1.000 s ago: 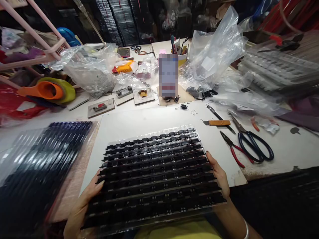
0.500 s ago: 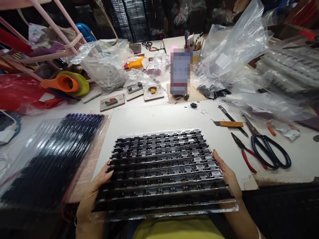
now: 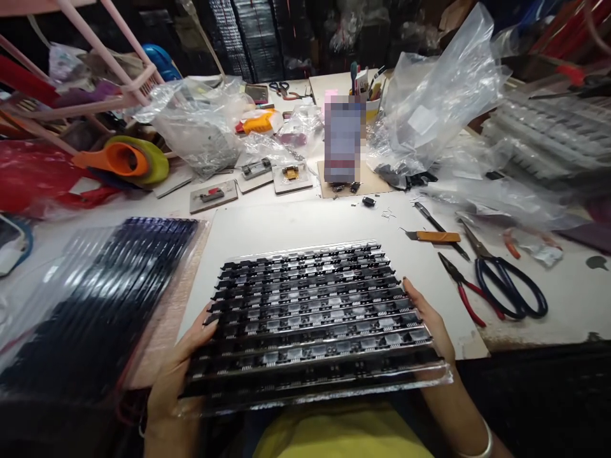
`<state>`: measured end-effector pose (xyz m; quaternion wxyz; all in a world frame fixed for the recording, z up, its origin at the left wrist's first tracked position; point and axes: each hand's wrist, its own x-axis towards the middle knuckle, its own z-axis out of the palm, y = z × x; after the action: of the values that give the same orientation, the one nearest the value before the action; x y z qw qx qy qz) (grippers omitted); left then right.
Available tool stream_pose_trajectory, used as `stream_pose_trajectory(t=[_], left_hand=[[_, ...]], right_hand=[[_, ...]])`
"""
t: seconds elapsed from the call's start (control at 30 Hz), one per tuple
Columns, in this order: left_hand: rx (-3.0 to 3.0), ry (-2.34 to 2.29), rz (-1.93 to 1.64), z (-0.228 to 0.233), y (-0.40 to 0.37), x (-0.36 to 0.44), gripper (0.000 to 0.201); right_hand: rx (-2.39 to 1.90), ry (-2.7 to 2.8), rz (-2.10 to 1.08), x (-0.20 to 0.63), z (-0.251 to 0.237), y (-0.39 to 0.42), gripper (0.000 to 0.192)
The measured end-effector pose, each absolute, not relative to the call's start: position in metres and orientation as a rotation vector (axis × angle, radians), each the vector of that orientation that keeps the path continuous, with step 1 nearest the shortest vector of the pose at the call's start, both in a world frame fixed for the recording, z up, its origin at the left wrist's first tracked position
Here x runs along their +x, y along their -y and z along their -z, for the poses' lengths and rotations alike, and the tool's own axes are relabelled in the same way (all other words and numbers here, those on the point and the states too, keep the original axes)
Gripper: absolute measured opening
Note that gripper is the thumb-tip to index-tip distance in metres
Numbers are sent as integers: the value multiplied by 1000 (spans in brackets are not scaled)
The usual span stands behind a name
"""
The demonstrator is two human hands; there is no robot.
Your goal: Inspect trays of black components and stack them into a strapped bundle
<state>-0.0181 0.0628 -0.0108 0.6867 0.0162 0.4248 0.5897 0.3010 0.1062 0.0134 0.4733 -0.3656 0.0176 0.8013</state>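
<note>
A clear plastic tray (image 3: 310, 324) filled w/ rows of small black electronic parts is held by both edges, near edge off the table, far edge over a pale work mat (image 3: 305, 226). Left hand (image 3: 179, 369) is curled on the left rim; right hand (image 3: 429, 324) is curled on the right rim. Every row appears filled. A stack of similar trays (image 3: 95, 299) lies at left. Scissors (image 3: 506, 280), pliers (image 3: 461, 286) & a utility knife (image 3: 434, 236) lie at right. No readable writing or brand is seen; the upright card is blurred.

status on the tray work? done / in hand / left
Done, apparently: a stack of filled trays lies at the left on the table. In hand: left hand and right hand grip a clear tray of black components by its sides. Left: cannot tell; loose parts lie by the bags.
</note>
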Motion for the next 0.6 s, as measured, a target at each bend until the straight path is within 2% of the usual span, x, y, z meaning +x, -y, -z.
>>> stream_pose_trajectory(t=[0.17, 0.4, 0.6], left_hand=[[132, -796, -1441, 10, -62, -21, 62], [132, -1032, -1382, 5, -62, -20, 64], [147, -969, -1331, 22, -57, -37, 65]], right_hand=[[-826, -11, -1847, 297, -11, -107, 44], [-912, 22, -1910, 294, -9, -104, 29], [-904, -11, -1926, 293, -6, -101, 27]])
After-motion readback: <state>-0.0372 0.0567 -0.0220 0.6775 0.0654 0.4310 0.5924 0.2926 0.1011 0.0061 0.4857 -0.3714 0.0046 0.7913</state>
